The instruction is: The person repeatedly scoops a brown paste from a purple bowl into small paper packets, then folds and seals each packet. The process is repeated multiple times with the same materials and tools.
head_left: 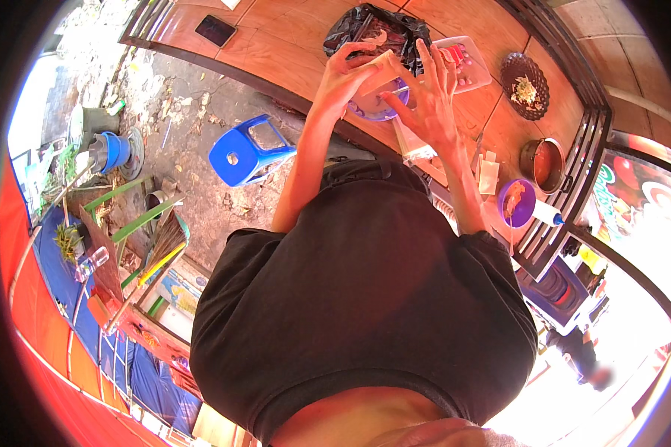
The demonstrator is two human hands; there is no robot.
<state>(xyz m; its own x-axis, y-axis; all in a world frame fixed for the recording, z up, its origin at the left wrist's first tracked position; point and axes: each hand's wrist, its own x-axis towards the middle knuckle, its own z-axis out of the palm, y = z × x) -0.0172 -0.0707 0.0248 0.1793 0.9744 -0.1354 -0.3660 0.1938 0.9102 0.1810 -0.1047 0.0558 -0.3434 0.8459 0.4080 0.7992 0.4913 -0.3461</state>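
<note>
My left hand [340,83] is closed around one end of a pale tan, flat rectangular piece [380,73]. Its exact kind is unclear. Beneath the piece sits a round purple bowl [400,99], partly covered by both hands. Just right of it is my right hand [431,104], fingers stretched and apart, thumb toward the bowl's middle. A thin light streak lies near that thumb, too small to name. Behind my hands stands a black plastic bag [343,33] with its mouth open. A white tray [476,74] with small pinkish items is beside my right fingertips.
Along the brown table [283,45] lie a phone [215,30], a dark plate of shredded food [524,86], a pot [543,165], a second purple bowl [516,203], a white bottle [547,214] and pale rectangular pieces [488,174]. A blue stool [250,151] stands left on the ground.
</note>
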